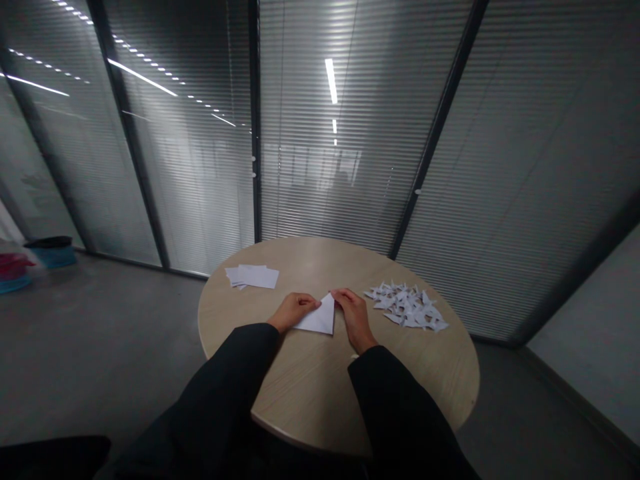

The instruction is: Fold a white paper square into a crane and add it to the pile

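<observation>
A white sheet of paper [317, 321], folded so that one edge runs slanting up to a corner, lies near the middle of the round wooden table [305, 393]. My left hand [295, 311] grips its left side, thumb and fingers pinched on the slanted edge. At the top corner, the fingertips of my right hand [354, 317] pinch the paper. To the right is a pile of small folded white paper pieces [407, 307] with pointed ends. Several flat white paper sheets [257, 275] overlap at the table's left.
Behind the table stands a glass partition with blinds [345, 193] and dark frames. On the floor at far left are a blue bin with a black liner [53, 253] and another with a red liner [14, 270]. A small pale scrap [355, 357] lies by my right wrist.
</observation>
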Available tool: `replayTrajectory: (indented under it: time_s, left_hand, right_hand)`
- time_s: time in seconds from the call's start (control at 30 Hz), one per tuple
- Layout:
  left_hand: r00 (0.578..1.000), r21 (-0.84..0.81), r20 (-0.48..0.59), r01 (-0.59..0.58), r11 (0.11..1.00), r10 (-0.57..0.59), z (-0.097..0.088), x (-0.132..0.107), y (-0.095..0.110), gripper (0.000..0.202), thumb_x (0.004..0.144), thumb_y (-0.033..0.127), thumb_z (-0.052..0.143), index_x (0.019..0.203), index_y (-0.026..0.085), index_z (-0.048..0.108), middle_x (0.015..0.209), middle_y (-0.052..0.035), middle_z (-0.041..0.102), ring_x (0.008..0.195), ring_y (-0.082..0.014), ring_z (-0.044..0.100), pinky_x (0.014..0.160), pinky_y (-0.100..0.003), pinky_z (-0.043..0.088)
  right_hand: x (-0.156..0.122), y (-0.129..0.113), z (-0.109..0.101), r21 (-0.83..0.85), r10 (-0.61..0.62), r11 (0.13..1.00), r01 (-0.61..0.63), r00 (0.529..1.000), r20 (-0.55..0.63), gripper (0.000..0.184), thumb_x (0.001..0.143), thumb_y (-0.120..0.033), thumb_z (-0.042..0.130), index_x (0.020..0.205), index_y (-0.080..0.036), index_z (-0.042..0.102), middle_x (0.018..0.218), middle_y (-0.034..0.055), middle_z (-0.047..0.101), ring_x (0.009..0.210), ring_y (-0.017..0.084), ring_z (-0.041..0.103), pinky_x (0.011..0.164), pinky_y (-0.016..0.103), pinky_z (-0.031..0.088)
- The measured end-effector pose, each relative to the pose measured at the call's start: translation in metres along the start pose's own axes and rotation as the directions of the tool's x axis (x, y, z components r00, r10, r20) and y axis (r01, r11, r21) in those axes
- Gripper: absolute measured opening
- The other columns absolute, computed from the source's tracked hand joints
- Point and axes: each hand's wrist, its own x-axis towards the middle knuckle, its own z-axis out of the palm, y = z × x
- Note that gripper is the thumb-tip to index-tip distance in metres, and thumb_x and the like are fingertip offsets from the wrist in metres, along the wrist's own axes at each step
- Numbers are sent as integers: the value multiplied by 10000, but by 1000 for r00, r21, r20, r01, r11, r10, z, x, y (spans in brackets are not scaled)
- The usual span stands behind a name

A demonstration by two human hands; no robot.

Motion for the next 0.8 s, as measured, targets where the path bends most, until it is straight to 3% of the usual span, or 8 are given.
replayTrajectory:
  time_s: [0.2, 0.33, 0.53, 0.8]
  left_hand:
    - [998, 78, -52, -40, 996, 44, -2, 3, -2, 451, 643, 532, 658, 742, 98, 722, 663, -56, 659, 557, -118, 495, 506, -224, 324]
    - [997, 90, -40, -56, 994, 60, -2, 2, -2, 454, 649, 537, 650, 722, 95, 721, 640, -50, 649, 550, -115, 488, 505, -223, 327]
    - [998, 107, -28, -59, 993, 62, -1, 2, -2, 433, 663, 526, 646, 714, 102, 721, 624, -46, 638, 545, -118, 489, 508, -226, 327]
    - [998, 58, -31, -52, 997, 54, -5, 2, -1, 402, 668, 502, 652, 685, 103, 700, 600, -40, 631, 532, -117, 499, 529, -235, 347]
  right_hand:
    - [-5, -2, 5, 40, 76, 996, -82, 989, 129, 357, 597, -468, 745, 783, -167, 696, 736, 35, 673, 670, 176, 585, 610, 275, 452]
    - [-7, 0, 6, 0, 91, 996, -92, 976, 198, 376, 574, -490, 753, 725, -150, 696, 667, 29, 666, 611, 169, 573, 570, 269, 427]
    - [-5, 1, 3, -111, 69, 992, -59, 993, 94, 301, 577, -447, 749, 632, -156, 696, 591, 10, 641, 551, 151, 538, 528, 258, 377]
    - [4, 7, -5, -38, 25, 999, -27, 998, -52, 317, 597, -464, 732, 660, -158, 674, 584, 1, 620, 538, 148, 521, 509, 258, 381]
